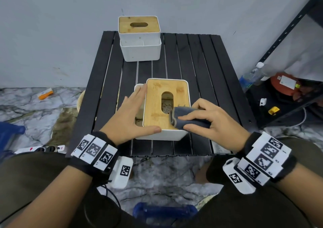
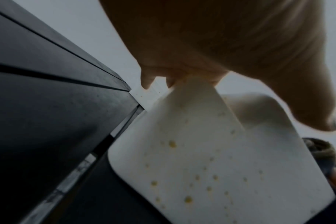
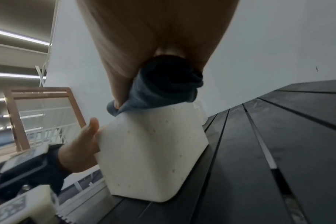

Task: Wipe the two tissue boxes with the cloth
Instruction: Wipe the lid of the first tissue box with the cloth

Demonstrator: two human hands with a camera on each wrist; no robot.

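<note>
Tissue box (image 1: 162, 109), white with a bamboo lid and yellowish specks down its side, sits near the table's (image 1: 206, 67) front edge; your flat left hand (image 1: 130, 116) steadies it, your right hand (image 1: 211, 121) grips the grey cloth (image 1: 187, 117) on its lid.

Grey cloth (image 1: 189, 117), speckled white box (image 1: 162, 134)

Bamboo-lidded white tissue boxes (image 1: 158, 105) (image 1: 139, 39); rolled grey cloth (image 1: 187, 117)

Black slatted table (image 1: 192, 56) against a pale wall (image 1: 52, 27), right of the table a dark metal shelf (image 1: 286, 34) holding a plastic bottle (image 1: 251, 75) and a red container (image 1: 283, 84), left of the table an orange packet (image 1: 45, 93) on marbled floor (image 1: 26, 105), a power strip (image 1: 40, 148) nearer its front corner.
</note>
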